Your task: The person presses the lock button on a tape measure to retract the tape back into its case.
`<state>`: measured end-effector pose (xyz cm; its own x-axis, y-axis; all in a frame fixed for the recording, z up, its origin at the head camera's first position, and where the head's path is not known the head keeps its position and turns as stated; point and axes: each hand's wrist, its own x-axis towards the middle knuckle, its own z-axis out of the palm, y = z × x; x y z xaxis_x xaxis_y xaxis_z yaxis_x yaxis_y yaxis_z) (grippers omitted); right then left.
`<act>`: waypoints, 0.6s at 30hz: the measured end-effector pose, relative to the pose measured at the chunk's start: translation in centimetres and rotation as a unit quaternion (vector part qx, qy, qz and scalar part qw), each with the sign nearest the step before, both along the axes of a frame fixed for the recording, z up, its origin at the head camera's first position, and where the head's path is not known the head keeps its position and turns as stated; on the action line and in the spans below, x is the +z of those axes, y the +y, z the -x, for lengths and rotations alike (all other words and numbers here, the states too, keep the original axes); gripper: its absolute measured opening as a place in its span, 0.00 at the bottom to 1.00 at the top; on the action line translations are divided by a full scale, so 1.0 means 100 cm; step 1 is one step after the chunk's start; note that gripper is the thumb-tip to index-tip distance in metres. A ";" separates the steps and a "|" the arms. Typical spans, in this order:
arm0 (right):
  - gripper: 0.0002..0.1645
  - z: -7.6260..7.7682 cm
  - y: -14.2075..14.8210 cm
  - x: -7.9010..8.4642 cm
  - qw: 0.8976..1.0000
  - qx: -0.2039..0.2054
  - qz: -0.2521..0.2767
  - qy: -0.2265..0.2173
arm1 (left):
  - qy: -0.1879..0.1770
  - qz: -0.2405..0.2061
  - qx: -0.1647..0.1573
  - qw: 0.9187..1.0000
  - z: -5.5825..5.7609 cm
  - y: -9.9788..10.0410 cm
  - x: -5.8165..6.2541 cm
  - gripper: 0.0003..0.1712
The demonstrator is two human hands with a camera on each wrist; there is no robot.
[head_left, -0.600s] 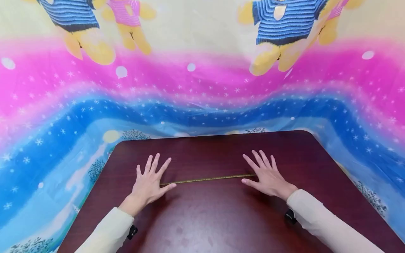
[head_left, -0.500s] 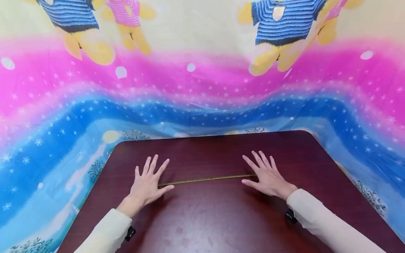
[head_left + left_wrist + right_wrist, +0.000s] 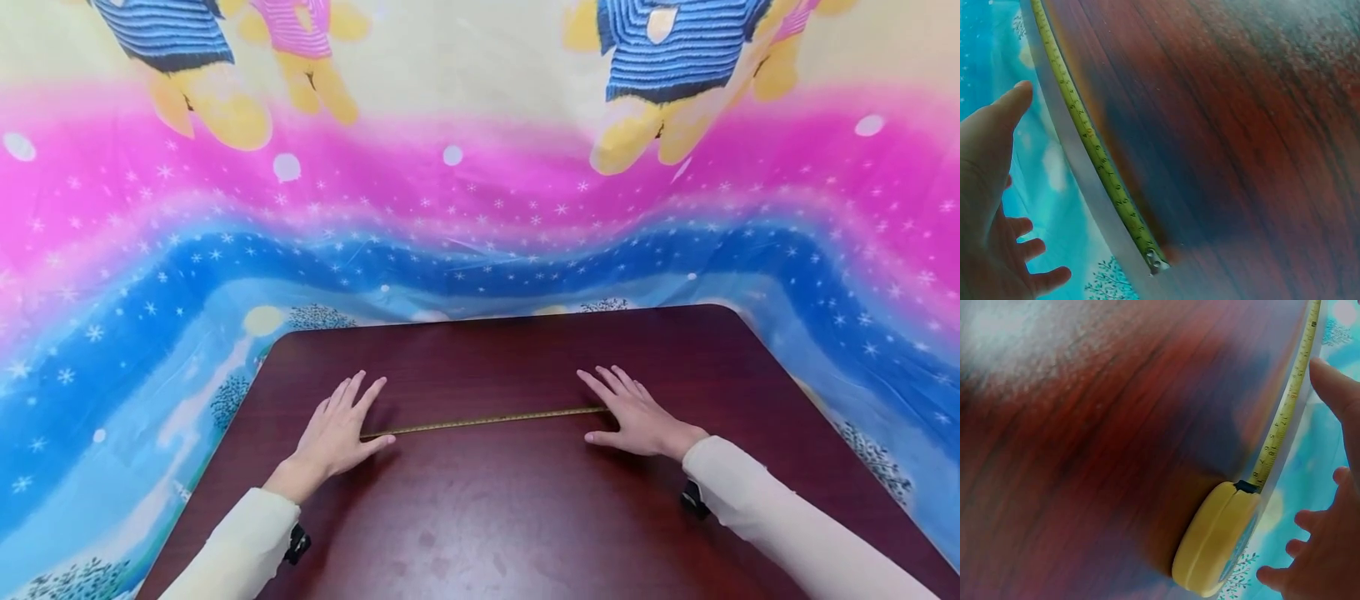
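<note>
A tape measure lies on the table with its yellow blade pulled out in a long line between the two hands. Its yellow case stands on edge in the right wrist view, under the right hand, which hides it in the head view. That hand is held over it with fingers extended and nothing in them. At the other end, the metal hook shows in the left wrist view, apart from the fingers. The left hand is over this end, fingers and thumb extended, holding nothing.
The dark red-brown wooden table has rounded far corners. Behind it and along both sides hangs a cloth printed with bears and snowflakes. A dark device sits under the left wrist, and a similar device under the right.
The left hand has moved left and turned slightly, its fingers now nearer each other. The right hand has shifted slightly right and tilted. The tape measure stays in place.
</note>
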<state>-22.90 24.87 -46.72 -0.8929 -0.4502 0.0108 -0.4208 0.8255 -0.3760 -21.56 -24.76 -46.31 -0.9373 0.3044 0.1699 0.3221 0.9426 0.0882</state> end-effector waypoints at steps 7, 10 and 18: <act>0.60 0.002 0.003 -0.007 1.000 0.012 0.013 -0.009 | -0.017 -0.006 0.019 1.000 -0.001 -0.009 -0.002 0.50; 0.59 0.003 0.004 -0.009 1.000 0.022 0.014 -0.012 | -0.025 -0.012 0.019 0.999 -0.001 -0.013 -0.003 0.46; 0.54 0.002 0.009 -0.012 1.000 0.025 -0.001 -0.001 | -0.048 -0.024 0.018 0.998 0.002 -0.015 -0.008 0.38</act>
<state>-23.09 25.82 -47.90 -0.8692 -0.4945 0.0076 -0.4607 0.8041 -0.3758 -21.78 -26.29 -47.06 -0.9600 0.2643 0.0930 0.2764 0.9474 0.1613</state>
